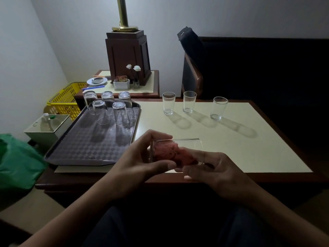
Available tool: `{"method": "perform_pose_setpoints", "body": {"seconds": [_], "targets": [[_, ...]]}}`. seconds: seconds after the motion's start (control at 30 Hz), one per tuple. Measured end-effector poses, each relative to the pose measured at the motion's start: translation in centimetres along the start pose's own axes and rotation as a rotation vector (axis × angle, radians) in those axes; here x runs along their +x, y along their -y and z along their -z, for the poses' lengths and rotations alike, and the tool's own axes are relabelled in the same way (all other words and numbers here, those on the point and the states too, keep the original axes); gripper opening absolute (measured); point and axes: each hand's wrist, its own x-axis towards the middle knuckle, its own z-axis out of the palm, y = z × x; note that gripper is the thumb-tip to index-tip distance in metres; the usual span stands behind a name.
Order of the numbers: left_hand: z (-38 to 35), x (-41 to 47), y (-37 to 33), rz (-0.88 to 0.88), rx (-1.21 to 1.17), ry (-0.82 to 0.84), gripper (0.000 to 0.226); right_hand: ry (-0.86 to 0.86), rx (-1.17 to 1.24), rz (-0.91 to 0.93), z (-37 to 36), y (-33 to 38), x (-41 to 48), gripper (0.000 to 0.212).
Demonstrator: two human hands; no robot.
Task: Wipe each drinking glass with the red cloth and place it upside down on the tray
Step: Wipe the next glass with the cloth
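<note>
**Sixth glass in hand, cloth working inside**

Your left hand curls round the glass, held on its side over the table's near edge. Its mouth faces your right hand, which pinches the red cloth pushed into it, likely to reach the inner wall. The tray lies just to the left, handy for setting the glass down. Five upturned glasses cluster at its far end, leaving nearer room. Three upright glasses stand in a row on the cream table. Beyond, the room is dim: a side table with a lamp base, a yellow basket and a dark chair.
</note>
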Motion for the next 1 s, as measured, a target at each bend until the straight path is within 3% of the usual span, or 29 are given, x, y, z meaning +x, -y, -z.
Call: {"method": "perform_pose_setpoints", "body": {"seconds": [0.1, 0.23, 0.3, 0.4, 0.47, 0.6, 0.77, 0.9, 1.0], "targets": [[0.0, 0.0, -0.2, -0.015, 0.038, 0.004, 0.051, 0.007, -0.007, 0.009, 0.1, 0.3, 0.1, 0.036], [-0.9, 0.2, -0.7, 0.333, -0.321, 0.044, 0.042, -0.032, -0.360, 0.151, -0.1, -0.3, 0.2, 0.049], [-0.6, 0.2, -0.5, 0.258, -0.189, 0.022, 0.042, -0.006, -0.358, 0.118, 0.0, -0.6, 0.1, 0.048], [0.2, -0.1, -0.4, -0.011, 0.059, 0.002, 0.050, 0.064, -0.134, 0.046, 0.1, 0.0, -0.1, 0.043], [0.2, 0.0, -0.5, -0.028, 0.058, 0.015, 0.052, 0.025, -0.072, 0.024, 0.0, 0.5, 0.0, 0.040], [-0.6, 0.5, -0.8, 0.298, -0.351, 0.074, 0.050, -0.046, -0.444, 0.116, -0.2, 0.1, -0.1, 0.053], [0.7, 0.6, 0.3, 0.061, 0.056, -0.002, 0.050, -0.065, -0.130, -0.080, -0.2, 0.2, 0.1, 0.042], [1.8, 0.5, 0.9, -0.093, 0.174, 0.014, 0.052, -0.104, 0.141, -0.232, 0.8, -0.1, 0.3, 0.037], [2.6, 1.0, 1.3, -0.123, 0.206, -0.082, 0.054, -0.219, 0.366, -0.298, 2.1, -0.3, 0.2, 0.035]]}}
